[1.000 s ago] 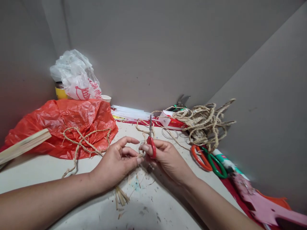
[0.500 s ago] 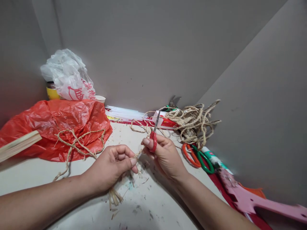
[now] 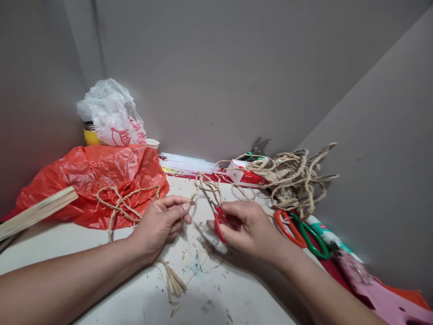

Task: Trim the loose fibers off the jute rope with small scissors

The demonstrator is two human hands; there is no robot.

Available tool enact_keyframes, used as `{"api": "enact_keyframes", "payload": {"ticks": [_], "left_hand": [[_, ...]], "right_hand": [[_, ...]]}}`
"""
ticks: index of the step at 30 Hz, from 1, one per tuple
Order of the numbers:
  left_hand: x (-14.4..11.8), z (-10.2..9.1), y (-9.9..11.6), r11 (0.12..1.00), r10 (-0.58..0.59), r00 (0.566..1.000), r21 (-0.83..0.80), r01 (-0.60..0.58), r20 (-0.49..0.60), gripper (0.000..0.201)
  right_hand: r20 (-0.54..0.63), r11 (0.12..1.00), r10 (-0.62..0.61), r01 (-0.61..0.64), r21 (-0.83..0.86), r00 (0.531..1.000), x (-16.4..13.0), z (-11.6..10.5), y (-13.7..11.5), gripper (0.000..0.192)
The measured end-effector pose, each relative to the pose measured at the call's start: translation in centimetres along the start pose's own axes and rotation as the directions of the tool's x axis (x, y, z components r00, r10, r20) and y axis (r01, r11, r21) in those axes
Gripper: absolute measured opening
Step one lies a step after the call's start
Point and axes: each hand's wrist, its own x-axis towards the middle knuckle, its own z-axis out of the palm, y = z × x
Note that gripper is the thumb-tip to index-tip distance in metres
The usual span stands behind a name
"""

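Between thumb and fingers, my left hand [image 3: 165,221] pinches a thin twisted straw rope [image 3: 209,184] whose loops stand up beyond the fingertips. My right hand [image 3: 252,228] grips small red-handled scissors [image 3: 220,223], with the blades pointing up and away, close to the rope loops. Whether the blades touch the rope I cannot tell. Below my left wrist a frayed straw tassel [image 3: 174,282] lies on the white table [image 3: 135,302]. Another length of the rope runs from near my left hand over a red plastic bag [image 3: 84,167].
A heap of rope [image 3: 294,176] lies at the back right, beside a red box [image 3: 250,176]. Orange-handled scissors [image 3: 291,228] and green-handled scissors [image 3: 311,237] are by my right forearm. A pale wood strip [image 3: 40,212] juts in from the left. Straw scraps litter the table.
My right hand has turned the scissors lower and onto the near side of the rope, its fingers now around the handles. The view has swung slightly left.
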Motion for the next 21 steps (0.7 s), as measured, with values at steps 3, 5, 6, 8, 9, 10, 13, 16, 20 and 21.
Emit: {"api": "enact_keyframes", "payload": {"ticks": [3, 5, 6, 8, 9, 10, 13, 16, 20, 21], "left_hand": [[-0.01, -0.13, -0.01, 1.0, 0.013, 1.0, -0.005, -0.013, -0.01, 0.018], [-0.07, -0.17, -0.08, 1.0, 0.018, 1.0, -0.003, -0.018, -0.011, 0.017], [-0.08, -0.18, -0.13, 1.0, 0.022, 1.0, 0.001, -0.022, -0.01, 0.017], [-0.08, -0.2, -0.21, 0.999, 0.029, 1.0, 0.013, -0.029, -0.008, 0.016], [-0.06, -0.21, -0.24, 0.999, 0.031, 0.999, 0.017, -0.031, -0.01, 0.015], [-0.04, -0.21, -0.25, 0.999, 0.035, 0.999, 0.02, -0.034, -0.014, 0.015], [0.05, -0.15, -0.19, 0.998, 0.05, 0.998, 0.04, -0.049, -0.027, 0.015], [0.11, -0.01, -0.06, 0.995, 0.07, 0.997, 0.072, -0.067, -0.045, 0.017], [0.18, 0.2, 0.05, 0.993, 0.073, 0.995, 0.097, -0.067, -0.065, 0.017], [0.19, 0.24, 0.06, 0.993, 0.073, 0.995, 0.1, -0.067, -0.062, 0.017]], "right_hand": [[0.032, 0.946, -0.07, 0.077, -0.314, 0.997, -0.12, 0.05, 0.14, 0.018], [0.043, 0.905, -0.075, 0.087, -0.416, 0.996, -0.05, -0.03, 0.04, 0.017], [0.052, 0.891, -0.077, 0.092, -0.445, 0.996, 0.0, -0.13, -0.05, 0.017], [0.073, 0.869, -0.087, 0.112, -0.481, 0.993, 0.1, -0.38, -0.24, 0.018], [0.09, 0.86, -0.092, 0.125, -0.494, 0.992, 0.11, -0.5, -0.32, 0.019], [0.107, 0.852, -0.093, 0.135, -0.507, 0.99, 0.11, -0.61, -0.38, 0.02], [0.138, 0.832, -0.093, 0.153, -0.533, 0.986, -0.01, -0.81, -0.44, 0.024], [0.143, 0.826, -0.098, 0.16, -0.54, 0.985, -0.12, -0.84, -0.37, 0.026], [0.15, 0.825, -0.115, 0.179, -0.535, 0.982, -0.18, -0.86, -0.15, 0.028], [0.147, 0.825, -0.121, 0.182, -0.535, 0.982, -0.18, -0.88, -0.06, 0.028]]}}
